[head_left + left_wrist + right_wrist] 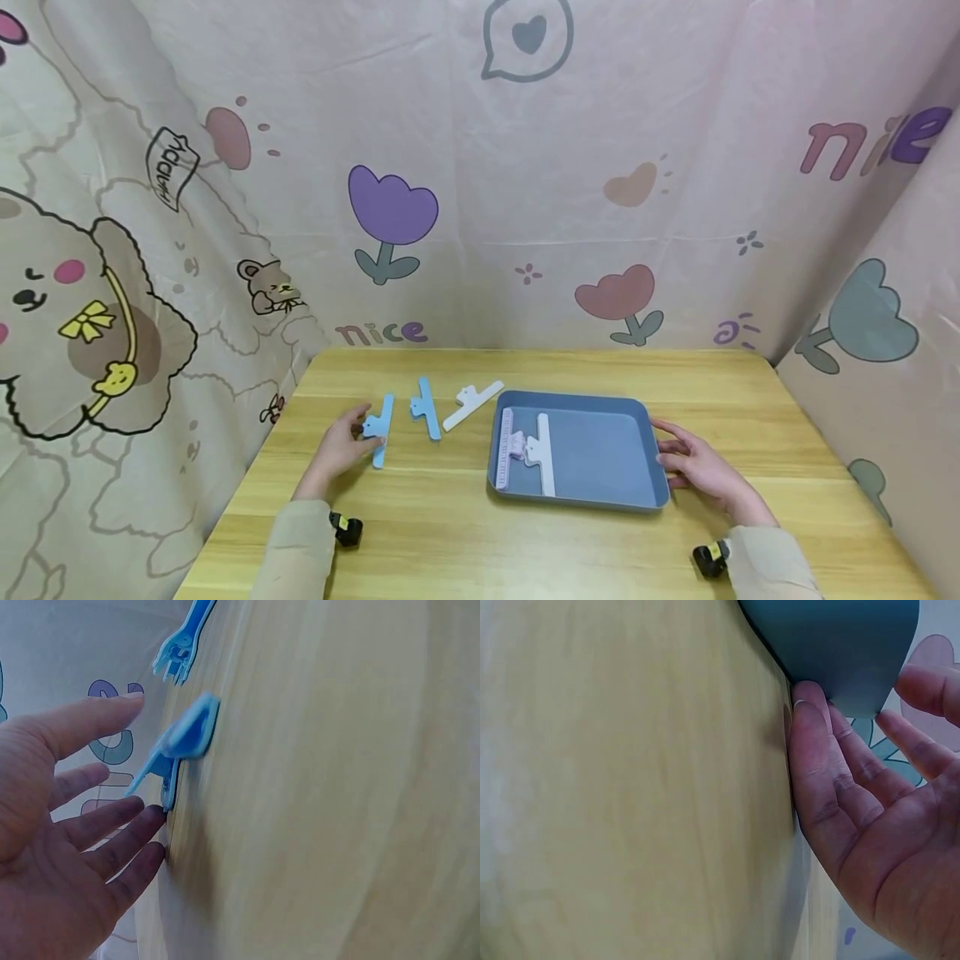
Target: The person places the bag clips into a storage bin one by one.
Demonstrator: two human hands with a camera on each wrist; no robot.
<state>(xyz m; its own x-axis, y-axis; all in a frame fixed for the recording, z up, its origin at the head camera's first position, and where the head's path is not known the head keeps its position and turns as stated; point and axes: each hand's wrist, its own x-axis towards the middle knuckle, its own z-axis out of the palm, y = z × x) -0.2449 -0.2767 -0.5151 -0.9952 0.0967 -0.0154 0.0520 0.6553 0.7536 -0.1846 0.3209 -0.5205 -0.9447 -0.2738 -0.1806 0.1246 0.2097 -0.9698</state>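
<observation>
My left hand (pixel 345 446) is at a light-blue clip (pixel 380 430) at the left of the table. In the left wrist view its fingers are spread around the handle end of the blue clip (pixel 191 735), not closed on it. A second blue clip (pixel 426 408) lies to its right, then a white clip (pixel 472 404) set at a slant. My right hand (pixel 701 467) touches the right wall of a blue-grey tray (pixel 577 502) with extended fingers. Inside the tray's left part lie a pale lilac clip (pixel 505 450) and a white clip (pixel 545 454), side by side.
The wooden table (pixel 435 542) runs back to a printed curtain (pixel 480 275), which also hangs along both sides. The tray's raised rim surrounds its floor. A black wrist camera (pixel 347 530) sits at my left cuff and another black camera (pixel 710 559) at my right.
</observation>
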